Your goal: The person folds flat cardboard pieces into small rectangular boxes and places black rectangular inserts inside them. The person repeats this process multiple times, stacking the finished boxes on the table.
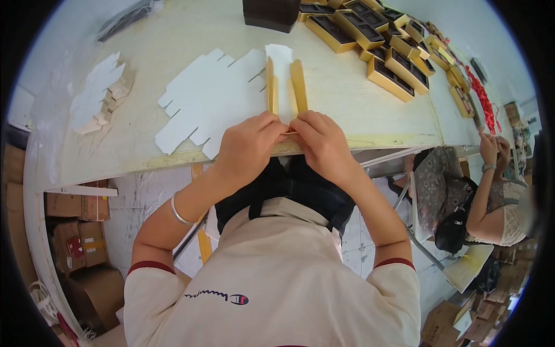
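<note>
A partly folded gold-and-white card box (298, 87) lies at the near table edge, with gold side walls standing up and a white flap at its far end. My left hand (248, 141) pinches its near left corner between thumb and fingers. My right hand (321, 137) grips the near right corner, close beside the left. The fingers hide most of the near end. Flat white card blanks (214, 87) with notched edges lie overlapping just left of the box.
Gold boxes with dark inserts (390, 78) are heaped at the far right. A dark brown block-like stack (270, 14) stands at the back. More card blanks (95, 95) lie at left. Red ribbon (483, 98) lies near another person's hands (490, 147). Cartons (81, 246) sit under the table (370, 121).
</note>
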`<state>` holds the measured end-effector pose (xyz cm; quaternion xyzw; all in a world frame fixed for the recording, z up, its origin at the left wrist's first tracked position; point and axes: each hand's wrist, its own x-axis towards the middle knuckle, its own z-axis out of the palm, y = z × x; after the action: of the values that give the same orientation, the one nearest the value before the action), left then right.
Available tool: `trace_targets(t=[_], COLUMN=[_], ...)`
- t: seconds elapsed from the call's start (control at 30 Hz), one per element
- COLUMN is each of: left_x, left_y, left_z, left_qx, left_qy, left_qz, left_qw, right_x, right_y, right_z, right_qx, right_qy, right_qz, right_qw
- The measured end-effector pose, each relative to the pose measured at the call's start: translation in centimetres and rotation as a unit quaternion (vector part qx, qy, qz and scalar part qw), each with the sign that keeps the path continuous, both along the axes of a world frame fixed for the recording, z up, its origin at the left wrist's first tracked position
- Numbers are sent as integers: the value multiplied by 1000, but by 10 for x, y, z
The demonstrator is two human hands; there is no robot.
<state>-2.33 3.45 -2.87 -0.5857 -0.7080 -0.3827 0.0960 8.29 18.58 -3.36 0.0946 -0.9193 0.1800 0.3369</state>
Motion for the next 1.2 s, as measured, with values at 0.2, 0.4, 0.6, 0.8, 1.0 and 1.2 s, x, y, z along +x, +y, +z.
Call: trace_targets(t=[0.2,0.4,0.6,0.8,1.0,1.2], left_x=[-15,-15,-2,-28,-57,-63], left_y=[4,2,-7,-15,-23,-26], left_z=[24,24,48,79,65,37], left_qx=[-124,-122,-82,-57,-116,-177], left_qy=[-85,-57,9,0,-65,-247], left_qz=[-38,-62,-51,-161,-146,-114], left_qw=[988,989,995,985,980,946], right_x=[-1,1,22,38,23,10], right_y=[9,15,8,43,28,7], right_z=[23,18,47,57,42,9], right_qx=[-202,49,-28,92,-25,-43], right_qy=[-206,-106,-70,-23,-36,-52], right_qz=[52,55,58,-30,47,31], right_qw=[956,992,995,995,998,997])
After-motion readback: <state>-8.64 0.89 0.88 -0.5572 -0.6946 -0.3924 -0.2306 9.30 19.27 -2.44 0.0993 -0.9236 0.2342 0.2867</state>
